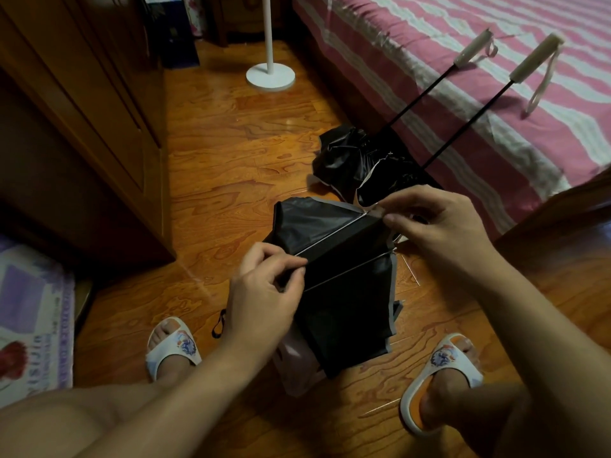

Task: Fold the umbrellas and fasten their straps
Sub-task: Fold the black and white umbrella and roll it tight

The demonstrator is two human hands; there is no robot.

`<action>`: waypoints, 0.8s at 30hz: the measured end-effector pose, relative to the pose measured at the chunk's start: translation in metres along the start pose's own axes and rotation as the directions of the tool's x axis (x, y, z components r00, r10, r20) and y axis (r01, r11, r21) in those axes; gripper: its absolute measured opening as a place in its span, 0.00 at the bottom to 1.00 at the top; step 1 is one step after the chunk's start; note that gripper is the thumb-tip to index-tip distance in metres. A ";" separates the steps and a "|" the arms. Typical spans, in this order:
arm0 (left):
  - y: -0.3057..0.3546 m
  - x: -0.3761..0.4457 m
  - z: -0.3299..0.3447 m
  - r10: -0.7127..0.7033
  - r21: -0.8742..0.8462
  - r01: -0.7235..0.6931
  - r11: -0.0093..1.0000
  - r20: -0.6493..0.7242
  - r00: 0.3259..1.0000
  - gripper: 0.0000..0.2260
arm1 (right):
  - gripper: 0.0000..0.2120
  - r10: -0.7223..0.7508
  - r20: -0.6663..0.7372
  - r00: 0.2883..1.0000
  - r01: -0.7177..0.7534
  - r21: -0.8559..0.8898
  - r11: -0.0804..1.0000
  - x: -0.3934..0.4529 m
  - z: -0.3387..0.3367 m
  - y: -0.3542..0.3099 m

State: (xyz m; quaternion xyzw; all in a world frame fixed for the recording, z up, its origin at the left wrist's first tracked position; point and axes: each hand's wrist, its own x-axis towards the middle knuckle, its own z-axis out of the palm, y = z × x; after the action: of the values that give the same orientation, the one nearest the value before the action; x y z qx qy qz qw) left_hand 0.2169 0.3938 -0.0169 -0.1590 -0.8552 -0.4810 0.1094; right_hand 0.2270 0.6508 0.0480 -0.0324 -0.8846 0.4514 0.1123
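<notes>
A black umbrella (344, 292) with a grey hem hangs between my knees, its canopy partly pleated. My left hand (264, 299) pinches a metal rib and a fold of cloth at the canopy's left side. My right hand (433, 226) pinches the rib's tip at the grey hem, upper right. A black wrist loop (219, 323) dangles below my left hand. Two more black umbrellas (360, 160) lie crumpled on the floor, shafts extended, with their cream handles (472, 47) (535, 57) resting on the bed.
A bed (496, 104) with a pink-and-white striped cover fills the right. A white stand base (270, 76) sits on the wooden floor behind. A wooden wardrobe (82, 127) is on the left. My feet in white slippers (173, 345) (443, 378) flank the umbrella.
</notes>
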 end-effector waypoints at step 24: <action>-0.058 -0.058 0.044 0.050 0.286 -0.645 0.708 0.892 0.450 0.29 | 0.31 0.788 0.084 0.610 -0.774 -0.148 0.615 -0.085 0.072 0.092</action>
State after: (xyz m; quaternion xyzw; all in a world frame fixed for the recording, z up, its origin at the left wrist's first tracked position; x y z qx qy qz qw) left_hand 0.2471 0.3939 -0.1054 -0.5084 -0.8450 -0.0138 -0.1653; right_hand 0.2894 0.6346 -0.0813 -0.3885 -0.8081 0.4128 -0.1600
